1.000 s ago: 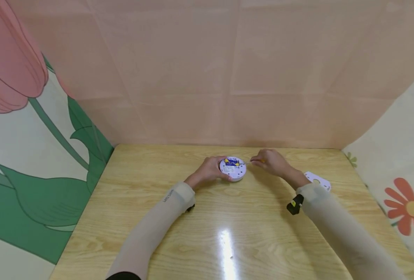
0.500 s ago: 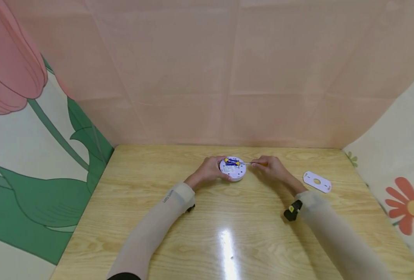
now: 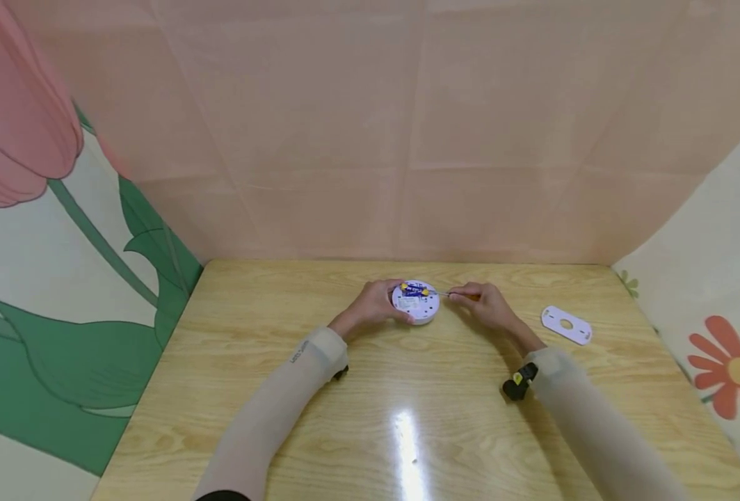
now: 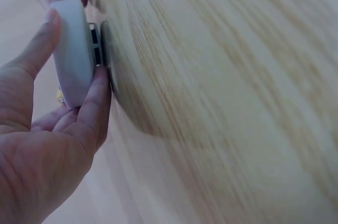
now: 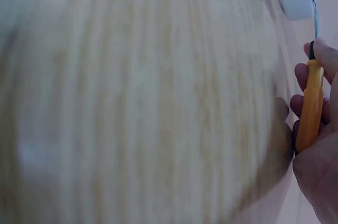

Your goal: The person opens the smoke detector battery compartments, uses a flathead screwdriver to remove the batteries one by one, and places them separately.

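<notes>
My left hand (image 3: 373, 304) grips the round white device (image 3: 415, 302) at centre of the surface (image 3: 407, 417), fingers (image 4: 79, 113) clamped around its rim. At 3 o'clock, my right hand (image 3: 485, 304) pinches the orange-handled screwdriver (image 5: 310, 105), tip on the device.

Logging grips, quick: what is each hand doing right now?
Left hand: grips the round white device.
Right hand: holds the orange-handled screwdriver.

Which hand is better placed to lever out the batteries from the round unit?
Right, probably. The right hand grips the orange screwdriver, its tip already at the batteries. The left hand grips the round unit, steadying it on the table.
</notes>
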Tool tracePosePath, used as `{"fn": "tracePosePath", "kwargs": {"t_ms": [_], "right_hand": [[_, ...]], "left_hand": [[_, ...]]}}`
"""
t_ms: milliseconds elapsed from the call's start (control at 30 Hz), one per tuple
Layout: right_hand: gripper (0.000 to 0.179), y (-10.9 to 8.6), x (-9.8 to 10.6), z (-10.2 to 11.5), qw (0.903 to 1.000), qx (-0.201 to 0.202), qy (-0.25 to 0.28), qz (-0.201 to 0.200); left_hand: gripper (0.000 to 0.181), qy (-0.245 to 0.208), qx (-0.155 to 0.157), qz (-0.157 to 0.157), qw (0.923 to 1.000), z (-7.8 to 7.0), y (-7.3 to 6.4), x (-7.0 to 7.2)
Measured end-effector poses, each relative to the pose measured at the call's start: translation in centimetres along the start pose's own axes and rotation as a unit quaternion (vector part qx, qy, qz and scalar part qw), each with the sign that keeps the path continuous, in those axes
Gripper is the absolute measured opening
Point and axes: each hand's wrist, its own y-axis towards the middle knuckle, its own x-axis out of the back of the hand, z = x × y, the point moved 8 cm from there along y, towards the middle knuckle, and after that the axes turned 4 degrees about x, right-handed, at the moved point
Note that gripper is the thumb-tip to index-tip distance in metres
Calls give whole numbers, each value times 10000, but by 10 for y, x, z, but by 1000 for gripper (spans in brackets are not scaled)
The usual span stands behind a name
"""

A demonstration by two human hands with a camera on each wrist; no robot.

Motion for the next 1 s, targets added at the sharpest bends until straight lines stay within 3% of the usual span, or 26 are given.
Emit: {"fn": "tracePosePath", "kwargs": {"t_ms": [333,833,1000], "right_hand": [[25,0,-1,3,9993,-214,312,25],[25,0,9,0,9989,-322,290,181],[28,1,15,-4,9988,-428,71,224]], "left_hand": [[98,-73,70,-22,9999,0,-2,4],[99,-19,111,15,9999,-2,-4,1],[98,-54,146,47,9999,-3,-5,1]]}}
